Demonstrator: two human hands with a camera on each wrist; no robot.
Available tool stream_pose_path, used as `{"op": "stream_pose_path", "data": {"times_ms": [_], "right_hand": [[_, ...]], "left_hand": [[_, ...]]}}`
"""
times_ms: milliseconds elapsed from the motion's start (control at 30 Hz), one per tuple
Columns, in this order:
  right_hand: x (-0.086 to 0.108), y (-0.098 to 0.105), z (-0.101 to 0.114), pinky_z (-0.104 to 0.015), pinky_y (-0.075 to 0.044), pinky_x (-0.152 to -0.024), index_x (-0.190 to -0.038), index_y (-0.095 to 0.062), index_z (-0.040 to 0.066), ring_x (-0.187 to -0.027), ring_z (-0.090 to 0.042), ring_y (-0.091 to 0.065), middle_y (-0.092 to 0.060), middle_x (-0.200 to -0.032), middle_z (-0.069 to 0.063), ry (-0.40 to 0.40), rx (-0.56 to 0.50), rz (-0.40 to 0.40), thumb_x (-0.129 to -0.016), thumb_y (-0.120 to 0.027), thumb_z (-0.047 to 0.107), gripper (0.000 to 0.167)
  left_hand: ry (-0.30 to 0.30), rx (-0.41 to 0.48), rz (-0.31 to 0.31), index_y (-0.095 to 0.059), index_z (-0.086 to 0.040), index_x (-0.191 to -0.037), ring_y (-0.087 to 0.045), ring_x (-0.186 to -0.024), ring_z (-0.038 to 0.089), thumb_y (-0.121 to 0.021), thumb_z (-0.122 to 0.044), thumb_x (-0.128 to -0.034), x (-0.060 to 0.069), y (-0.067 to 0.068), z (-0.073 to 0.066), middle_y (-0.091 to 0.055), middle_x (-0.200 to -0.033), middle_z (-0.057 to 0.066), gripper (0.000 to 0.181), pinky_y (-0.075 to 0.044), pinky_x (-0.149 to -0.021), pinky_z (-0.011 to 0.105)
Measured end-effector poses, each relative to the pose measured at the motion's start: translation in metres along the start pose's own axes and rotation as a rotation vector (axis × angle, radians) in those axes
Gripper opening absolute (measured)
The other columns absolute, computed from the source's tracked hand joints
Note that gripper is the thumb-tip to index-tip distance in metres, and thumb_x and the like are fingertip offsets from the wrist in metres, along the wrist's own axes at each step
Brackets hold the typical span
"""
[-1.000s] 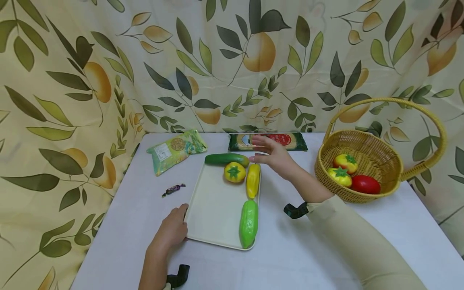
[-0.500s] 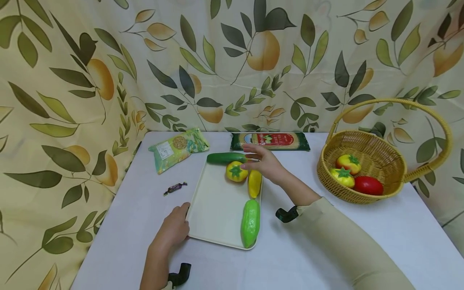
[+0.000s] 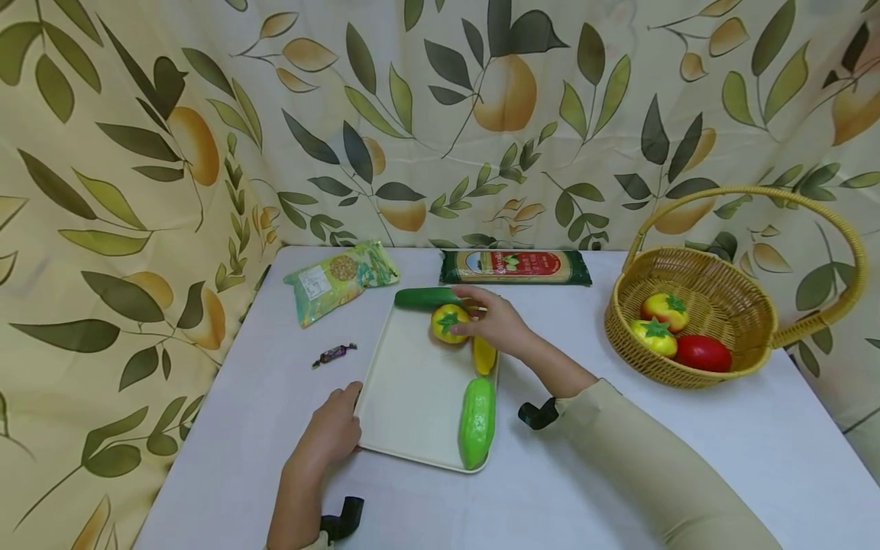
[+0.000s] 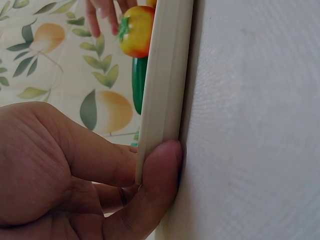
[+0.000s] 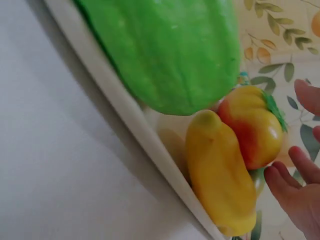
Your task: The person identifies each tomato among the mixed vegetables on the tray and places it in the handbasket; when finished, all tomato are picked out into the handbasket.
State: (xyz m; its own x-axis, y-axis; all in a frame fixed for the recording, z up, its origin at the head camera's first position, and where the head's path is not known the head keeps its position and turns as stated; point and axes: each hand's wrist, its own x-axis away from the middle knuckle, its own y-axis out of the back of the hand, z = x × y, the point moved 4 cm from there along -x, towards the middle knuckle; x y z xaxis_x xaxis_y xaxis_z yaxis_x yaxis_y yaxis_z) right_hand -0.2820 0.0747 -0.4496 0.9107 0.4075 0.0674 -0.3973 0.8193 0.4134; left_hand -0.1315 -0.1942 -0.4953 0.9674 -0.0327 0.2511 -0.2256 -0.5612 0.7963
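My left hand (image 3: 332, 422) grips the left rim of a white tray (image 3: 406, 405), its thumb and fingers on either side of the rim in the left wrist view. My right hand (image 3: 496, 325) reaches over the tray's far right part, fingers parted and loosely bent around a yellow-red toy tomato (image 3: 448, 324) with a green leafy top. In the right wrist view the fingertips are close to the tomato (image 5: 255, 127); contact is unclear. Under this hand lies a yellow banana-like toy (image 3: 484, 356), partly hidden. A dark green cucumber (image 3: 426, 299) and a long bright green toy vegetable (image 3: 477, 422) also lie on the tray.
A wicker basket (image 3: 622, 344) with a tall handle, holding two tomato-like toys and a red one, stands right. Behind the tray lie a long green-and-red packet (image 3: 516, 267) and a green snack bag (image 3: 341, 281). A wrapped candy (image 3: 334, 355) lies left.
My right hand has moved left and slightly down, from beyond the tray's far right corner to the tomato. My left hand stays at the tray rim. The head view has shifted slightly.
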Motion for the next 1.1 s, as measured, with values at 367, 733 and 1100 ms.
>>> {"op": "stream_pose_path", "data": {"times_ms": [367,733,1100], "right_hand": [[0.002,-0.011,0.007,-0.053,-0.039,-0.107,-0.144,-0.055,0.013,-0.132,-0.035,-0.045,-0.045,-0.15,-0.013,0.13,0.38,0.024,-0.086,-0.081,0.014,0.064],[0.001,-0.022,0.007,-0.055,-0.034,-0.11,-0.142,-0.059,0.019,-0.137,-0.037,-0.038,-0.044,-0.149,-0.013,0.208,0.62,0.072,-0.085,-0.081,0.015,0.061],[-0.002,-0.025,0.008,-0.053,-0.038,-0.108,-0.142,-0.058,0.02,-0.138,-0.038,-0.037,-0.041,-0.152,-0.014,0.172,0.63,0.116,-0.085,-0.08,0.009,0.062]], "left_hand": [[-0.004,0.003,-0.009,-0.048,0.001,-0.144,-0.058,-0.091,0.029,-0.053,0.006,-0.0925,0.001,0.002,-0.002,-0.058,-0.121,0.023,0.052,-0.048,-0.087,0.052],[0.001,0.003,-0.004,-0.048,0.001,-0.145,-0.058,-0.092,0.029,-0.053,0.005,-0.0924,0.0,0.001,-0.001,-0.057,-0.123,0.023,0.053,-0.048,-0.087,0.051],[0.013,0.008,0.005,-0.047,0.001,-0.145,-0.057,-0.092,0.029,-0.052,0.005,-0.092,0.0,0.001,-0.001,-0.057,-0.123,0.023,0.053,-0.048,-0.087,0.051]]}}
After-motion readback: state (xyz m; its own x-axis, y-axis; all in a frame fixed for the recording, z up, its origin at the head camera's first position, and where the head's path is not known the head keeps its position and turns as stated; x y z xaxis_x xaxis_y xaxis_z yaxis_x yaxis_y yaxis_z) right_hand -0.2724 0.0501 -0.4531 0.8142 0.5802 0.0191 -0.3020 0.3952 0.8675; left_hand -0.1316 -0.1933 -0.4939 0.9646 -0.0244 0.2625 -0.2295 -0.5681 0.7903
